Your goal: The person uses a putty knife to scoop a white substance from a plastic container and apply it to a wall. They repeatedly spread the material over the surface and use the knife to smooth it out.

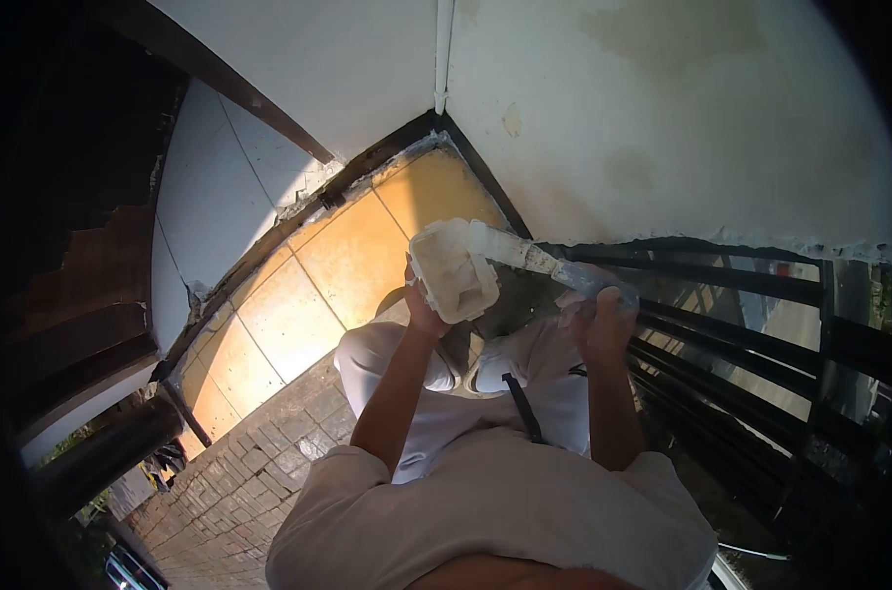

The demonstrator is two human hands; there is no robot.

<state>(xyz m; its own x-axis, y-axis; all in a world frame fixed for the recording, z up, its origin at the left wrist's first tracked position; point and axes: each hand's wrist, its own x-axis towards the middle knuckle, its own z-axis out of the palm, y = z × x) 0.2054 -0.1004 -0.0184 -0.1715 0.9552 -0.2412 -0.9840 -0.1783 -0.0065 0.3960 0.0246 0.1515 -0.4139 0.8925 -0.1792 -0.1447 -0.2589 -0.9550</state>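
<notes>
My left hand (426,313) is closed around the near left side of a white plastic tub (426,258) with off-white paste inside. In my right hand (604,326) is a putty knife (524,256), gripped by its translucent bluish handle. Its blade is smeared white and points left, with the tip over the tub's right rim. A pale crumpled piece, like cloth or paper, shows by the fingers of my right hand. Both hands are out in front of my knees.
Orange floor tiles (298,290) fill the corner ahead, edged by a dark strip. A white wall (662,147) with stained patches rises at the right, above black railing bars (731,339). Grey brick paving (254,472) lies at the left. A white pipe (444,59) runs down the corner.
</notes>
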